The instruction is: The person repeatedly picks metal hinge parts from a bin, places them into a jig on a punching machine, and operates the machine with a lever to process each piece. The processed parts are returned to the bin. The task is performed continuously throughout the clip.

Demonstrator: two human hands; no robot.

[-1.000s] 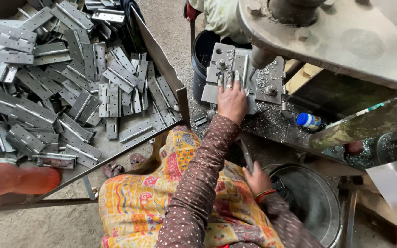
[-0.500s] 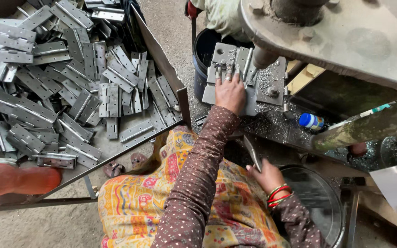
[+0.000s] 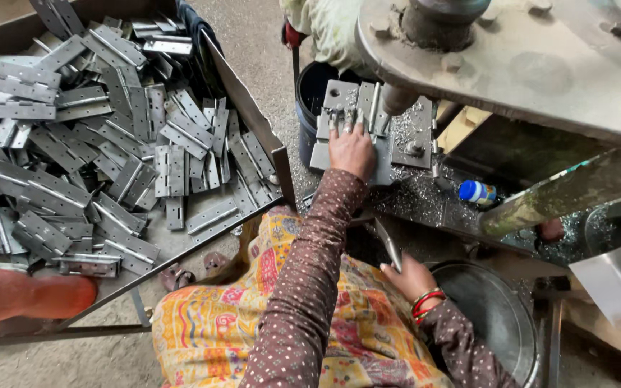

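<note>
Fingers of left hand [image 3: 351, 147] spread on flat steel plate [image 3: 339, 129]; right hand [image 3: 405, 276] pinching metal strip [image 3: 388, 244].

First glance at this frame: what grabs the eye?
The heap of grey metal hinges filling the tray at left. Next, the left hand pressed flat on a metal plate at the press bed, under the big machine arm. Lower down, the right hand grips a thin metal strip beside a round steel basin.

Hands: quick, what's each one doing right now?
Left hand: open, fingers flat on the metal plate under the press.
Right hand: closed on a hinge strip.
</note>
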